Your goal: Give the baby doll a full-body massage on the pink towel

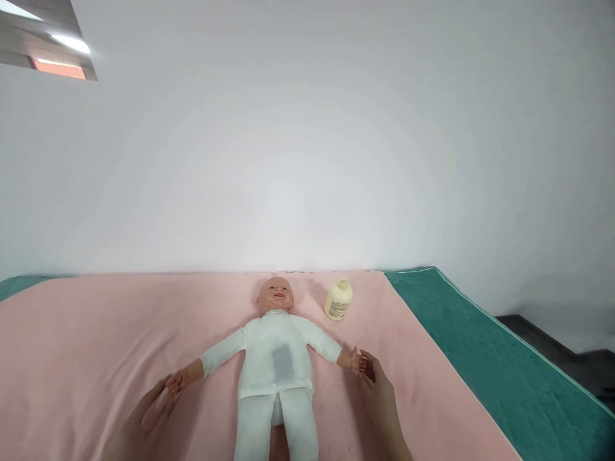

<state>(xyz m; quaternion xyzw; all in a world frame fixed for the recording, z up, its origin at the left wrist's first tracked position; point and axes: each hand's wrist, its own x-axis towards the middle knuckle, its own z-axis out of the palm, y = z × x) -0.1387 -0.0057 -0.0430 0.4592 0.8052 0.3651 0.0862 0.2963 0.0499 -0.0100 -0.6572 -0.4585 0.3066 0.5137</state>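
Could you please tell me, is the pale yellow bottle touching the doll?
Apart. The head view shows pink cloth plainly between the pale yellow bottle and the doll, both its head and its nearer sleeve.

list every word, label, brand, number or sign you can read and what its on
Bottle: small lines of dark print, too small and blurred to read.
Shirt: a grey patch, with no letters to be made out.
No other text shows, so nothing can be quoted.

A yellow bottle [339, 301] stands on a pink sheet [120, 320] over a green cover [475, 346], before a white wall [288, 141].
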